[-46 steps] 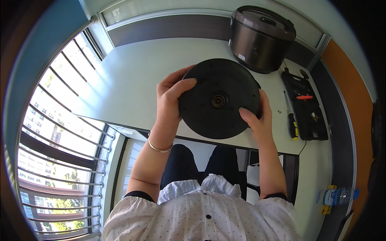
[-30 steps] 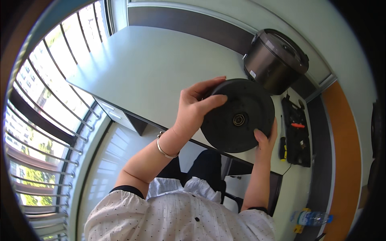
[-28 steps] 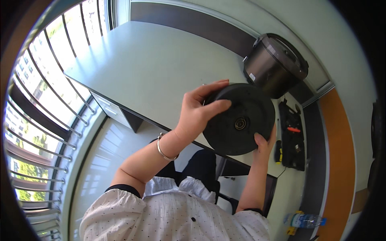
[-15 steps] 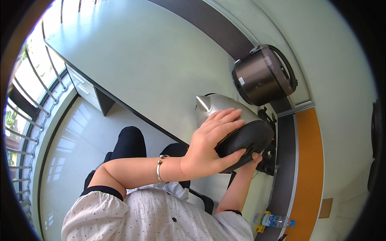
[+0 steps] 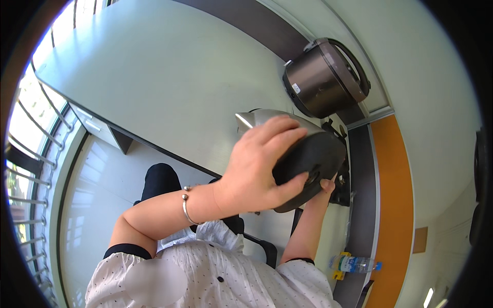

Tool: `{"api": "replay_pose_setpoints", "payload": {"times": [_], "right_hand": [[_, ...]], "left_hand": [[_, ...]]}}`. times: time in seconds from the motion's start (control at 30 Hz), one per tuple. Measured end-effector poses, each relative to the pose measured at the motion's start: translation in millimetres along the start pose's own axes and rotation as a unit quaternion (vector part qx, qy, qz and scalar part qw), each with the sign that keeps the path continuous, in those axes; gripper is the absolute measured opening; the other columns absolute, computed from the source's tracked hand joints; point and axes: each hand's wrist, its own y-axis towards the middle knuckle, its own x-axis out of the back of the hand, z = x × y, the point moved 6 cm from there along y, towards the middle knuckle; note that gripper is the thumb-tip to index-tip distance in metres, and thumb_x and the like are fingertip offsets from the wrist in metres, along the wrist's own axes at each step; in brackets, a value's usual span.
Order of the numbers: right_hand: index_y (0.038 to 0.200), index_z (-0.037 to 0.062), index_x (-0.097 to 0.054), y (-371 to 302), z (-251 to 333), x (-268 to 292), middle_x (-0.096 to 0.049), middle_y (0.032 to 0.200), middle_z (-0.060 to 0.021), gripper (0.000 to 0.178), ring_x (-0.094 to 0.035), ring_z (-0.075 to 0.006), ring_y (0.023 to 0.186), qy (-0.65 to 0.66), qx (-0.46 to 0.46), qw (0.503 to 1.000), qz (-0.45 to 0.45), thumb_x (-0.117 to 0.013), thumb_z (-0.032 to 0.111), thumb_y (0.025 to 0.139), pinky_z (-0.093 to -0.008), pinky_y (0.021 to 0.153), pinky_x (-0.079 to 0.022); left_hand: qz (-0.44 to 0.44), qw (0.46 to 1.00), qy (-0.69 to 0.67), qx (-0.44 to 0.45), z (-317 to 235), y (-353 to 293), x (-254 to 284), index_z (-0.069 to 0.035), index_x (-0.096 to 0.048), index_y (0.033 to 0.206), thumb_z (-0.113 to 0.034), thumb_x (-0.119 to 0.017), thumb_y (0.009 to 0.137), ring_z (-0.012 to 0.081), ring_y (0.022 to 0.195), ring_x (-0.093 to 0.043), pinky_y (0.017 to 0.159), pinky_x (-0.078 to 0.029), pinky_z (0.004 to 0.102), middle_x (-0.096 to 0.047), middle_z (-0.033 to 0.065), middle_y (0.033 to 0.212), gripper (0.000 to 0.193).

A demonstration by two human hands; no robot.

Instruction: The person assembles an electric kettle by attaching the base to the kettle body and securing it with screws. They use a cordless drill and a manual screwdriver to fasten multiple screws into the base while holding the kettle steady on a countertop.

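Observation:
A silver electric kettle (image 5: 314, 149) with a black bottom is tipped over between my hands, its spout pointing left and its underside turned up toward me. My left hand (image 5: 254, 167), a silver bangle on its wrist, is wrapped over the kettle's near side, with the fingers on the steel body and the thumb across the black base. At the right edge of the base, the thumb of my right hand (image 5: 327, 186) presses against it. The other right-hand fingers are hidden behind the kettle.
A brown rice cooker (image 5: 326, 77) stands just beyond the kettle on the pale table (image 5: 169, 77). Black items (image 5: 340, 187) lie behind the kettle. A plastic bottle (image 5: 359, 264) beside something yellow is at the lower right. A window with bars (image 5: 31, 179) is at the left.
The kettle's bottom has turned further toward me, exposing more of the underside. My left hand has shifted over it with its fingers more bent. The whole view has also moved slightly.

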Motion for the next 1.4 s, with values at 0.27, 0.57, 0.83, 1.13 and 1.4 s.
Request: {"api": "replay_pose_setpoints", "payload": {"times": [0.27,0.57,0.83,1.13,1.4], "right_hand": [[0.126,-0.0049,-0.047,14.3,27.5,-29.7,-0.058,0.119,-0.0156,0.082,-0.058,-0.0247,0.109,-0.057,-0.008,0.998,-0.012,-0.066,0.024,0.052,-0.0335,0.098,-0.042],[0.113,0.0015,-0.055,14.2,33.7,-31.7,-0.063,0.095,-0.0072,0.061,-0.06,-0.0154,0.09,-0.06,-0.044,0.997,-0.03,-0.066,0.022,0.057,-0.026,0.084,-0.044],[0.113,0.0031,-0.053,7.8,25.8,-24.7,-0.063,0.079,-0.0039,0.053,-0.059,-0.0106,0.074,-0.004,-0.047,0.999,-0.022,-0.069,0.017,0.065,-0.0229,0.07,-0.043],[0.114,0.003,-0.052,6.2,24.1,-24.8,-0.062,0.068,-0.004,0.053,-0.057,-0.0096,0.066,-0.021,-0.044,0.998,-0.03,-0.071,0.018,0.067,-0.0224,0.063,-0.04],[0.123,0.002,-0.05,3.4,21.9,-24.6,-0.054,0.068,-0.0002,0.059,-0.05,-0.0084,0.064,-0.075,-0.04,0.995,-0.049,-0.07,0.027,0.074,-0.0217,0.063,-0.039]], "left_hand": [[0.097,0.988,-0.121,0.019,21.5,38.0,-2.9,-0.009,-0.044,0.137,-0.016,-0.057,0.068,0.0335,0.11,-0.053,0.096,-0.04,0.0405,-0.056,0.0186,0.116,0.071],[0.174,0.946,-0.265,0.072,26.4,58.2,-20.1,0.004,-0.051,0.124,-0.011,-0.049,0.067,0.0236,0.109,-0.053,0.097,-0.04,0.033,-0.058,0.0155,0.116,0.06],[0.18,0.948,-0.235,0.115,25.6,68.8,-27.1,0.009,-0.048,0.128,-0.013,-0.043,0.063,0.0272,0.109,-0.056,0.098,-0.041,0.0318,-0.06,0.0215,0.114,0.068],[0.121,0.951,-0.217,0.182,25.3,68.7,-30.3,0.004,-0.055,0.12,-0.009,-0.049,0.074,0.0228,0.099,-0.059,0.092,-0.044,0.0285,-0.063,0.0169,0.106,0.048],[0.145,0.972,-0.187,0.013,19.2,77.4,-25.7,0.006,-0.064,0.108,-0.004,-0.049,0.075,0.0242,0.097,-0.063,0.089,-0.048,0.0281,-0.062,0.0183,0.114,0.038]]}}
